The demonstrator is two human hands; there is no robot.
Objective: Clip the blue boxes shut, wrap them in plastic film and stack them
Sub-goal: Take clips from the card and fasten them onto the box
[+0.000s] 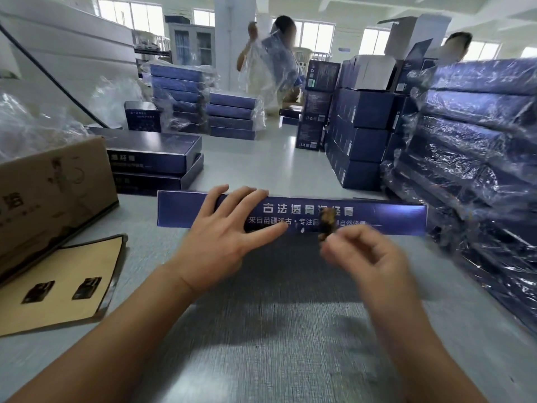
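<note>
On table (261, 158) | blue box (180, 209) reads 古法透骨 | right hand (369, 251) pinches clip (327, 225)

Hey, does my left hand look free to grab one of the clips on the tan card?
Probably yes. The left hand only rests flat on the blue box, holding nothing, and the clips lie uncovered on the tan card left of that forearm.

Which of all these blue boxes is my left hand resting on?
The lone box nearest the camera, white lettering on its side: the left hand lies across it. The others sit farther off.
</note>
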